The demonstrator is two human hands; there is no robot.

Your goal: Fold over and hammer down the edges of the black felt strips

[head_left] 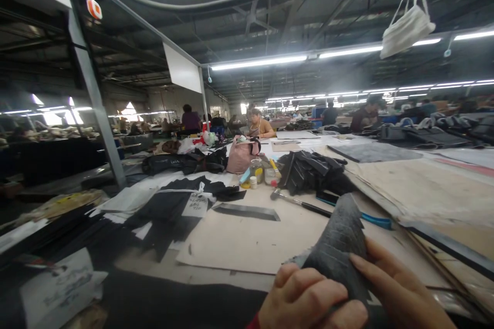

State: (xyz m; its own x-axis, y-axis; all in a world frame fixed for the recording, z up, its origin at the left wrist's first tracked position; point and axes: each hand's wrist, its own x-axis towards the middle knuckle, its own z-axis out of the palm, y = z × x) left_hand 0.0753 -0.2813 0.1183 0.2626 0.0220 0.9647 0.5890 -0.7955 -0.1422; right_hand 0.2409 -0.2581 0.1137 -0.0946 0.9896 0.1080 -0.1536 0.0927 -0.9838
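Cloth (341, 231), dark grey and bent, stands up at lower right in our head view! Our left hand (309, 293) curls its fingers around the lower left side, and our right hand (401, 277) grips the right edge, thumb on the face. Beyond it, we spot a hammer (303, 203) and a dark strip (247, 212) on a pale sheet (239, 247).

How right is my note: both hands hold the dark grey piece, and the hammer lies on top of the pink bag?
Not quite: the hammer is not on the pink bag; the head view shows it lying on the pale work surface. The left hand and right hand do both hold the dark grey piece.
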